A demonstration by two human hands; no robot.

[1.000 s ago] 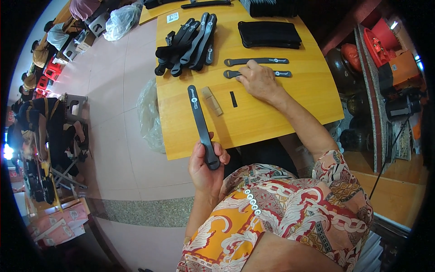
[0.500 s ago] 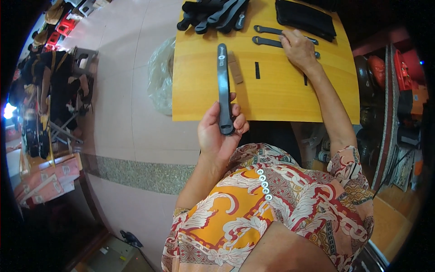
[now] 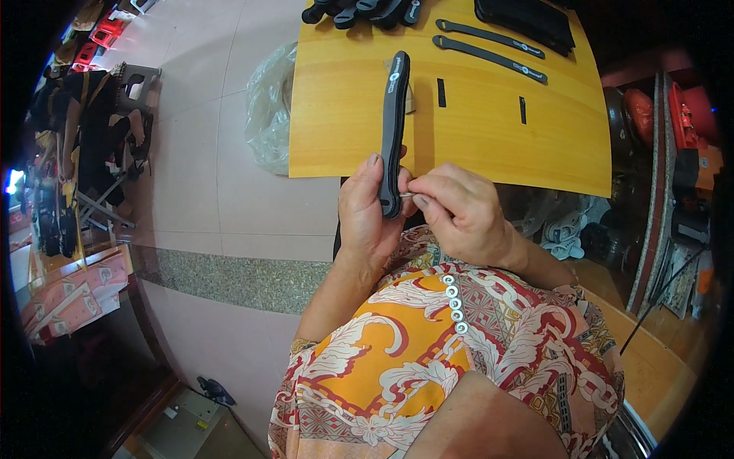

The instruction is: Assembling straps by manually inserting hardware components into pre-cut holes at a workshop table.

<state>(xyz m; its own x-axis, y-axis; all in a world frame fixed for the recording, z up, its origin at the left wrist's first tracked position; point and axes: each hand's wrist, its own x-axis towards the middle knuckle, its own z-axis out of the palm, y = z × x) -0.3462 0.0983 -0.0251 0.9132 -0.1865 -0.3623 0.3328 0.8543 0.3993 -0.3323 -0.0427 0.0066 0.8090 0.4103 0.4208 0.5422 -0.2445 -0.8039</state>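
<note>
My left hand is closed around the lower end of a stack of dark grey hook-and-loop straps, held upright at the table's near edge. Each strap is long and narrow, and the stack's bottom end has a slot. Close beside that end, my right hand pinches a thin pale strand between thumb and forefinger; what it is exactly is too small to tell. Two similar straps, an upper one and a lower one, lie side by side at the table's far right.
On the yellow table are a pile of straps, a black pouch-like item and two small black strips. A clear plastic bag hangs at the left edge. Shelves with goods stand to the right.
My right hand has left the two straps on the table and come back to the stack, pinching beside its lower end. The stack has tilted slightly to the right.
</note>
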